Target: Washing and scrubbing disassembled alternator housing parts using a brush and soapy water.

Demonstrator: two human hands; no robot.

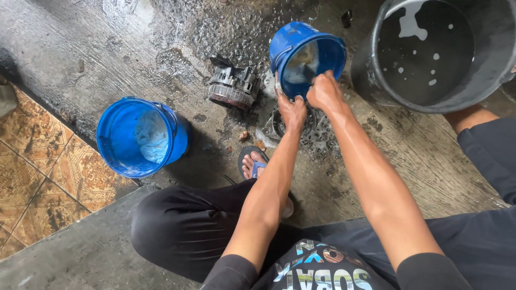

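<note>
On the wet floor, both hands grip the tilted bucket: left hand at the rim, right hand closed on its edge; best poured slowly.

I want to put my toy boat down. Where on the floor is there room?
Free: the grey concrete up-left, above the blue bucket and left of the round metal part. Also the concrete strip below the big grey tub.
Crowded: around the tilted blue bucket, where the left hand and right hand work over wet metal parts.
</note>
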